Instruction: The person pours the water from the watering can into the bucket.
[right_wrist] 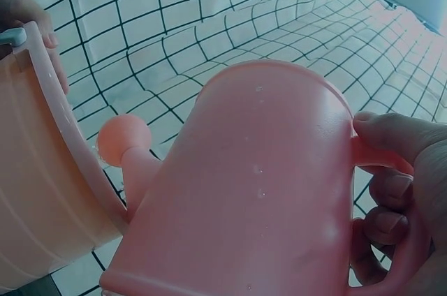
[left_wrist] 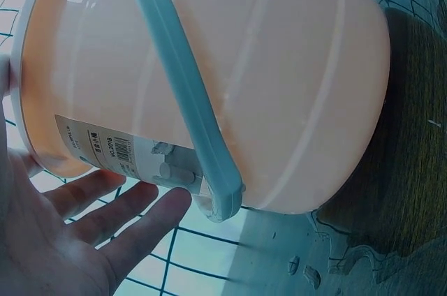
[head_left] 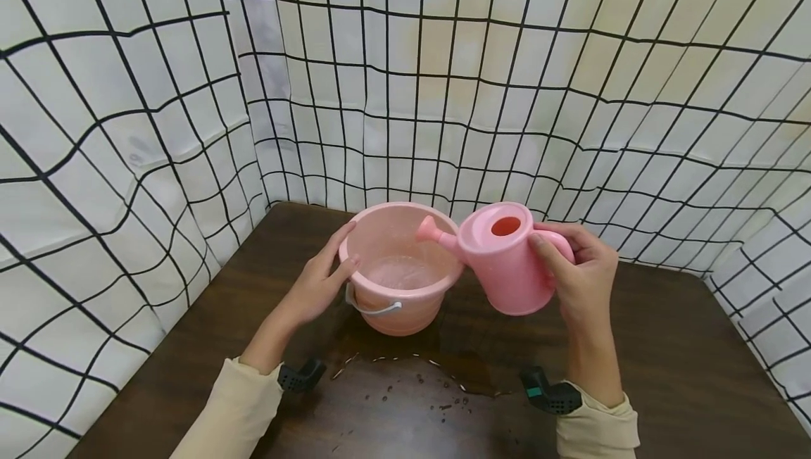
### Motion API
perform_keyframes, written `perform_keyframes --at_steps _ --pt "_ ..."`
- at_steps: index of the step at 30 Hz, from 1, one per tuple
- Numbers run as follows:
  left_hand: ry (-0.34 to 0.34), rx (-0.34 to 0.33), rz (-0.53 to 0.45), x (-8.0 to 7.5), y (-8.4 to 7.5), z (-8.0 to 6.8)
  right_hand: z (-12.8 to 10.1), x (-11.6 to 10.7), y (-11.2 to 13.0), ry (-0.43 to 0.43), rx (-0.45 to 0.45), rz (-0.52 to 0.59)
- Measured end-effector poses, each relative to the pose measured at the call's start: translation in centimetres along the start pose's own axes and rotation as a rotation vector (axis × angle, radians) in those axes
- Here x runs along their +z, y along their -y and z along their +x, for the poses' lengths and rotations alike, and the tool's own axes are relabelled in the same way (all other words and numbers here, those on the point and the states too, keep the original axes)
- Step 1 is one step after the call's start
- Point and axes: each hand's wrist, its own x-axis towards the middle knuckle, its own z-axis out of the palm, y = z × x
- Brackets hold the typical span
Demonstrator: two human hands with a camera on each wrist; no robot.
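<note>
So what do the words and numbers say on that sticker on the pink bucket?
Sticker on the side of the pink bucket, beside the left hand: it has a barcode and small rows of print, too small and blurred to read.
Pink watering can, held in the right hand: no words or numbers show.
Checked cloth behind: only lines, no writing.
</note>
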Motion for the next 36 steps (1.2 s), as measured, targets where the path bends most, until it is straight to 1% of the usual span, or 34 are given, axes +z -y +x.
perform_keyframes --at_steps 3,6,11,17,25,30,36 --pt "0.012 0.005 -0.011 0.22 -0.08 0.46 0.04 -0.25 0.27 -0.011 0.007 -0.001" --pt "0.01 0.0 -0.005 0.31 -0.12 0.61 0.05 -0.32 0.41 -0.006 0.011 -0.012" --pt "0.012 -0.016 0.003 0.29 -0.17 0.35 -0.09 -0.29 0.29 0.01 0.013 -0.021" --pt "0.02 -0.025 0.008 0.25 -0.28 0.09 -0.28 -0.31 0.15 -0.008 0.018 -0.022" --pt "0.011 -0.017 0.027 0.06 -0.29 -0.07 -0.29 -0.03 0.14 -0.003 0.016 0.01" --pt "0.005 -0.008 0.027 0.1 -0.14 0.04 -0.16 0.05 0.13 0.006 0.012 -0.001" --pt "-0.001 -0.018 0.026 0.12 -0.16 0.03 0.03 0.04 -0.06 0.027 -0.013 0.001"
